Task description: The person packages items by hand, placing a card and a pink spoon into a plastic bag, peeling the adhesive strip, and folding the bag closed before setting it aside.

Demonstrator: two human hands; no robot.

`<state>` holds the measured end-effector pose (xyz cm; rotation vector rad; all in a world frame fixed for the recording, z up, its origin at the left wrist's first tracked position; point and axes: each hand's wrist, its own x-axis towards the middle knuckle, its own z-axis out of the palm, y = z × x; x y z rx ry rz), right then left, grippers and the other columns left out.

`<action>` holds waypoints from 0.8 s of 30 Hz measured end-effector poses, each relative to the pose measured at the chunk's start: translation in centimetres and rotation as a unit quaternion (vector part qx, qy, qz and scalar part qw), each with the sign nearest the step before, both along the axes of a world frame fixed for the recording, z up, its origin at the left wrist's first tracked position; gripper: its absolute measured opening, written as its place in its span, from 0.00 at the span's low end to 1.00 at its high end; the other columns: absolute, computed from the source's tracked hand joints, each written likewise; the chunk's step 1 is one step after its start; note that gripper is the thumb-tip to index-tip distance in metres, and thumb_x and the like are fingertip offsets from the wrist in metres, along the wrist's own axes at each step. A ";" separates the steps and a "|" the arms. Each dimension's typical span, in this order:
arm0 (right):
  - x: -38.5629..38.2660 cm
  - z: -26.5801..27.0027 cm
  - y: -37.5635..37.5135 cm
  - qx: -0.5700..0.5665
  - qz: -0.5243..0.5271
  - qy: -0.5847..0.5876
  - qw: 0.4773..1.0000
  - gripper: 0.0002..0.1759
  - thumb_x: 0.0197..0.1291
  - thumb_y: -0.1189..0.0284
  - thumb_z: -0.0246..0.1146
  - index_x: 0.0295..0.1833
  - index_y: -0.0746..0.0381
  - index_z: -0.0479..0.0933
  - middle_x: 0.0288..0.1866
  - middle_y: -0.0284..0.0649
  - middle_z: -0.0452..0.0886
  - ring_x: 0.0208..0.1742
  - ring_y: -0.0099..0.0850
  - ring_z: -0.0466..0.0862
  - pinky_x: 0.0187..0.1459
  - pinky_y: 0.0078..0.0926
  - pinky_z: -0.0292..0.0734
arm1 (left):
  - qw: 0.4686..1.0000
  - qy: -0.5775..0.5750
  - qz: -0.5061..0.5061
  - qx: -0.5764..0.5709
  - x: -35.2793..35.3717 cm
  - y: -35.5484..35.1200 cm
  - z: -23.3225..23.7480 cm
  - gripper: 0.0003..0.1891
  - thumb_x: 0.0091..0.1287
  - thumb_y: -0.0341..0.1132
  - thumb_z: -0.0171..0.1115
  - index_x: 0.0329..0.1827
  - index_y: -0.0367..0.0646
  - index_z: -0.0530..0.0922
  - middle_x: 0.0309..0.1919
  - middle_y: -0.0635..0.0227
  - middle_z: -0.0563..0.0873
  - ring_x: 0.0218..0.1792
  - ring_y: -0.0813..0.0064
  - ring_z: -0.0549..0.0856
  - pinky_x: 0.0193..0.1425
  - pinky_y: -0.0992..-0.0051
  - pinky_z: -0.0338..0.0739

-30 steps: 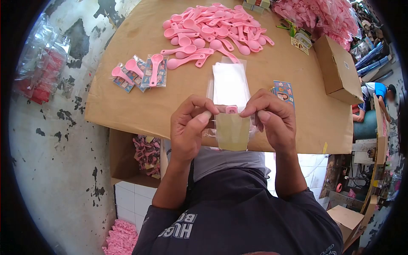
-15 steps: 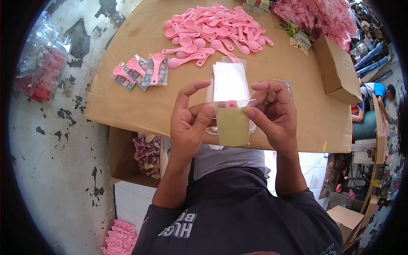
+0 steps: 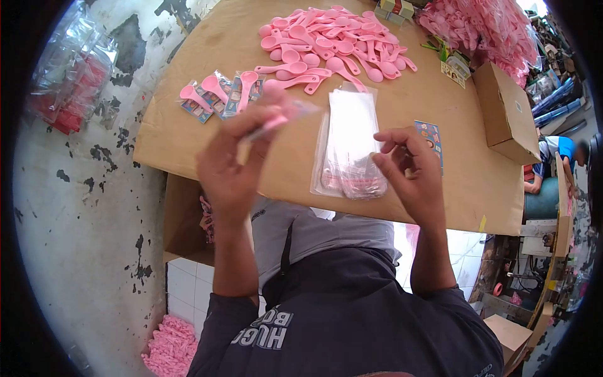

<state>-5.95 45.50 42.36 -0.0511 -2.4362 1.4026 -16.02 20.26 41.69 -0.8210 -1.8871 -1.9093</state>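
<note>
My left hand, smeared by motion, grips a clear packet with a pink spoon in it, below the row of packed spoons. Three packets, each with a pink spoon and a blue printed card, lie at the table's upper left. My right hand has its fingers curled, with thumb and forefinger apart and nothing between them. Beside it lies a stack of clear plastic bags. A blue printed card shows behind the right hand. The loose pink spoons form a heap at the back.
An open cardboard box stands at the table's right side, near a big bag of pink spoons. Small stacked boxes sit at the back. Another person is at the far right. Clear bags hang on the left wall.
My left hand has moved left and up with the packet. The right hand has let go of it and moved slightly down. The stack of bags is now uncovered.
</note>
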 end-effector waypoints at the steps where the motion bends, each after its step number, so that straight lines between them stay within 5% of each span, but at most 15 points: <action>1: 0.1 0.2 0.7 -0.010 -0.005 0.010 1.000 0.16 0.63 0.76 0.74 0.56 0.60 0.83 0.39 0.29 0.79 0.32 0.15 0.71 0.33 0.16 0.68 | 1.000 0.000 0.000 -0.001 -1.2 -1.1 0.3 0.13 0.73 0.18 0.63 0.58 0.34 0.84 0.59 0.56 0.90 0.62 0.65 0.88 0.67 0.66 0.81; 3: 0.3 0.7 1.9 -0.021 -0.014 0.019 1.000 0.12 0.65 0.74 0.74 0.53 0.61 0.84 0.39 0.29 0.80 0.33 0.16 0.73 0.34 0.17 0.69 | 0.968 0.052 0.091 -0.227 -3.2 -2.8 0.8 0.17 0.70 0.18 0.60 0.60 0.38 0.83 0.62 0.54 0.88 0.70 0.56 0.82 0.77 0.57 0.72; 6: 0.7 1.9 3.7 0.082 -0.114 0.020 0.990 0.12 0.69 0.69 0.71 0.53 0.63 0.83 0.40 0.33 0.82 0.38 0.23 0.78 0.38 0.24 0.74 | 0.921 0.082 0.121 -0.361 -4.3 -3.7 -0.4 0.19 0.72 0.21 0.60 0.65 0.38 0.81 0.66 0.52 0.85 0.77 0.55 0.74 0.79 0.60 0.68; 13: 1.5 0.1 6.7 0.284 -0.265 -0.067 0.919 0.22 0.66 0.61 0.74 0.57 0.63 0.80 0.43 0.39 0.81 0.42 0.30 0.80 0.43 0.31 0.76 | 0.908 0.098 0.069 -0.402 -5.5 -3.8 -2.2 0.18 0.73 0.29 0.63 0.65 0.39 0.81 0.64 0.54 0.86 0.73 0.51 0.78 0.81 0.54 0.64; 15: 2.0 -0.4 7.2 0.299 -0.273 -0.118 0.907 0.26 0.64 0.57 0.76 0.56 0.64 0.78 0.36 0.38 0.78 0.38 0.29 0.80 0.40 0.31 0.76 | 0.924 0.049 0.063 -0.375 -6.5 -5.1 -2.5 0.16 0.74 0.32 0.63 0.63 0.38 0.82 0.61 0.54 0.87 0.70 0.52 0.81 0.81 0.54 0.64; 19: 1.9 0.3 8.0 0.121 -0.255 -0.221 0.934 0.25 0.63 0.57 0.77 0.51 0.65 0.77 0.31 0.35 0.76 0.33 0.25 0.79 0.37 0.29 0.77 | 0.911 0.075 0.079 -0.399 -7.9 -7.8 -1.9 0.14 0.76 0.32 0.63 0.60 0.37 0.84 0.58 0.54 0.89 0.67 0.52 0.83 0.79 0.53 0.66; 22: 2.1 -0.8 8.7 0.055 -0.245 -0.162 0.954 0.22 0.64 0.59 0.77 0.49 0.65 0.77 0.28 0.32 0.75 0.29 0.21 0.77 0.34 0.26 0.76 | 0.920 0.042 0.092 -0.380 -7.4 -7.9 -1.3 0.13 0.78 0.34 0.62 0.58 0.36 0.85 0.54 0.54 0.90 0.63 0.58 0.86 0.73 0.58 0.73; 24: 1.9 -1.4 9.3 0.055 -0.241 -0.109 0.963 0.18 0.66 0.63 0.76 0.45 0.65 0.78 0.30 0.33 0.79 0.31 0.20 0.78 0.35 0.24 0.76 | 0.961 0.026 0.107 -0.255 -5.7 -6.1 -1.3 0.12 0.79 0.36 0.63 0.53 0.35 0.85 0.45 0.57 0.91 0.52 0.69 0.90 0.61 0.67 0.80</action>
